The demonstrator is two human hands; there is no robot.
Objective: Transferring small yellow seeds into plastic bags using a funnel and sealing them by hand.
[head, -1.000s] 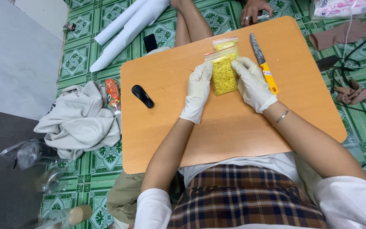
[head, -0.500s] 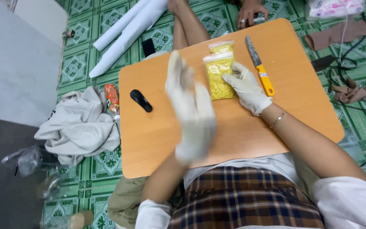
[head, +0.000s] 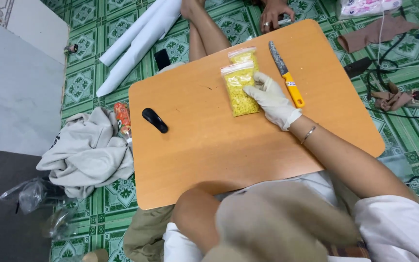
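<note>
Resting flat on the near clear bag of yellow pellets (head: 240, 90): right hand (head: 272, 99), white-gloved, fingers spread loosely, pressing rather than gripping. Raised close under the camera: left hand (head: 280, 223), gloved, blurred, empty as far as visible; how far open, impossible to tell.

2 bags in all, near one overlapping the far bag (head: 243, 55), both lying toward the far edge of the orange desk (head: 209, 145), far bag close to that rim. 1 knife (head: 286, 73) with yellow handle just right of the bags, blade pointing away, near the right hand but apart from it. 1 black oblong object (head: 154, 120) near the left edge, well apart from the bags.

Wide bare stretch of desk between bags and near edge; open room also left of the bags.

Beyond the far edge: another person's hand (head: 272, 12) and leg (head: 202, 29) on the green tiled floor (head: 83, 82). 2 white rolls (head: 134, 41) beyond the far-left corner, 1 grey cloth heap (head: 86, 153) by the left edge, cables (head: 394, 73) to the right.
</note>
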